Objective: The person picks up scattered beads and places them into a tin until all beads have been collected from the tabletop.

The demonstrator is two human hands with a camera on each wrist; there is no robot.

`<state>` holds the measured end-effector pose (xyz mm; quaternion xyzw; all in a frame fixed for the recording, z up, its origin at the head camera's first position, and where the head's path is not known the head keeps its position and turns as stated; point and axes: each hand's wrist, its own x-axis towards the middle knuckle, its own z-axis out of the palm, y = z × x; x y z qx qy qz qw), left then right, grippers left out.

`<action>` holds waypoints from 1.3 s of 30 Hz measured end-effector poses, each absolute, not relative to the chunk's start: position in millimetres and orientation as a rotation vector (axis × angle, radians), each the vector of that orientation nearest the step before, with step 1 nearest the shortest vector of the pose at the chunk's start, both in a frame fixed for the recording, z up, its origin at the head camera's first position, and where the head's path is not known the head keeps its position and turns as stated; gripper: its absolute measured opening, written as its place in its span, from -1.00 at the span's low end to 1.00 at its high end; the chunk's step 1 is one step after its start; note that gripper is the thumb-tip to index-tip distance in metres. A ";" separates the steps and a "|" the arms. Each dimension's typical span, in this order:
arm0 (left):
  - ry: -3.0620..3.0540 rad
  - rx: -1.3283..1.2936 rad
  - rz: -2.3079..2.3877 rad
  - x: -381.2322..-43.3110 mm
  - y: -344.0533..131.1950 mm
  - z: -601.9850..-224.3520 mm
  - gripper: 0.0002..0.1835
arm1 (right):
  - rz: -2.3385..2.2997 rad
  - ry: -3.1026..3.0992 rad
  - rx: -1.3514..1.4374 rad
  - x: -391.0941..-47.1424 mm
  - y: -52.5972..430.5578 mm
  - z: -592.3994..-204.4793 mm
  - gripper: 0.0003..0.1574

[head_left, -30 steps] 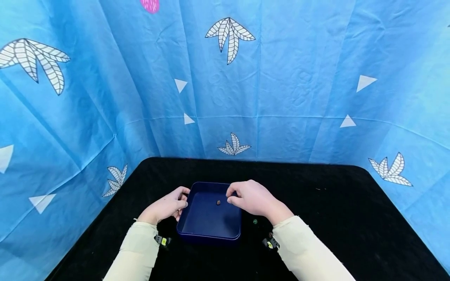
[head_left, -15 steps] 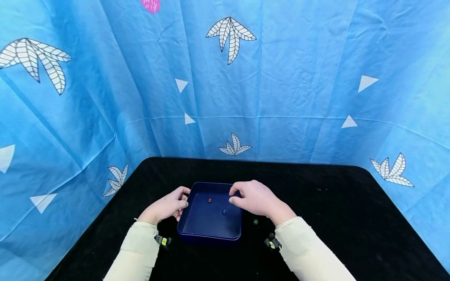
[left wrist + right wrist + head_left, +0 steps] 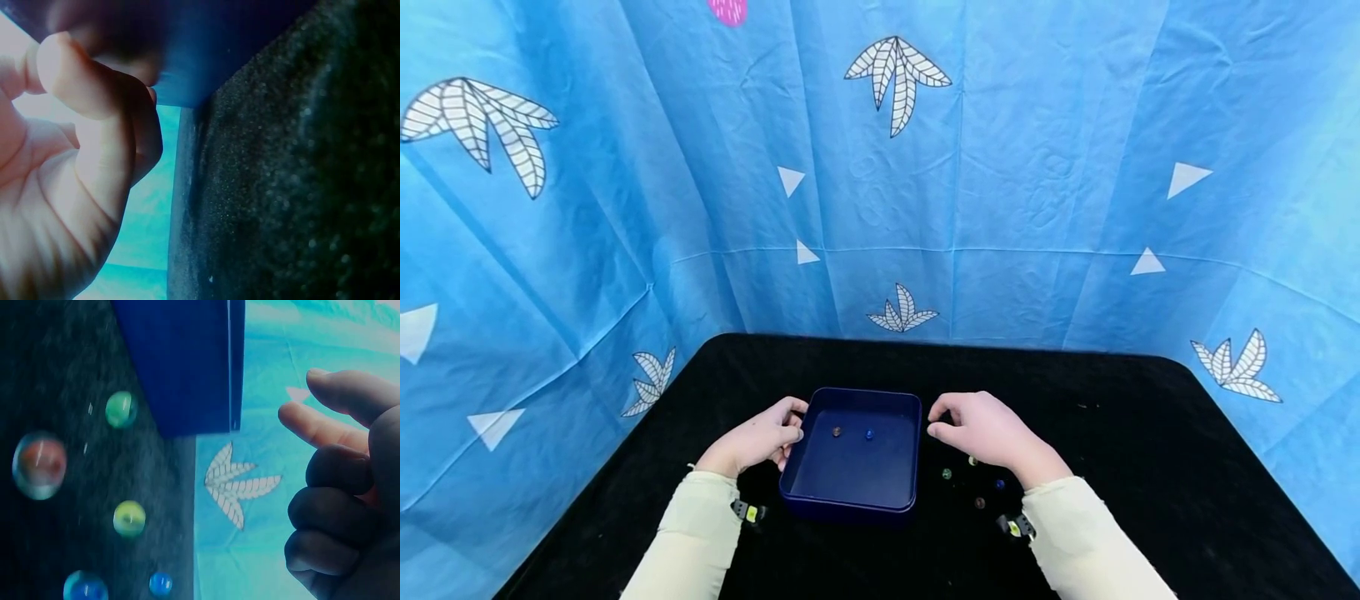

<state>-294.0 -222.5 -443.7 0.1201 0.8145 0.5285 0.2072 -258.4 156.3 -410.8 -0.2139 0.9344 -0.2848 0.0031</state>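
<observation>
A dark blue square box (image 3: 850, 487) stands on the black cloth, its top uncovered. Inside lie a brownish marble (image 3: 837, 432) and a blue marble (image 3: 869, 434), a little apart. My left hand (image 3: 760, 437) grips the box at its left wall, thumb near the rim. Just off the box's right wall is my right hand (image 3: 988, 429); the right wrist view shows thumb and forefinger apart with nothing between them, the other fingers folded. Below it on the cloth lie a green marble (image 3: 121, 409), a yellow marble (image 3: 129, 519), a reddish marble (image 3: 39, 465) and blue marbles (image 3: 160, 584).
A black cloth (image 3: 1112, 483) covers the table, reaching back to a blue curtain (image 3: 1037, 167) printed with leaves and triangles. The curtain also runs along the left and right sides. Tiny light specks (image 3: 1086, 405) lie on the cloth at the right.
A blue marble has appeared in the box, rolling back and left, and the brownish one has moved left. My right hand has moved right, off the box, uncovering marbles. My left hand stays.
</observation>
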 end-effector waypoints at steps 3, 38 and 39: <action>2.266 0.341 1.474 -294.6 -222.2 -444.7 -0.51 | -0.908 2.938 -0.627 -258.2 169.2 -415.5 -0.77; 2.252 0.354 1.469 -296.3 -224.6 -447.5 -0.47 | -0.951 2.739 -0.418 -258.4 226.6 -457.9 -0.48; 2.250 0.357 1.471 -296.6 -224.5 -447.6 -0.46 | -0.950 2.743 -0.429 -258.4 226.6 -458.9 -0.48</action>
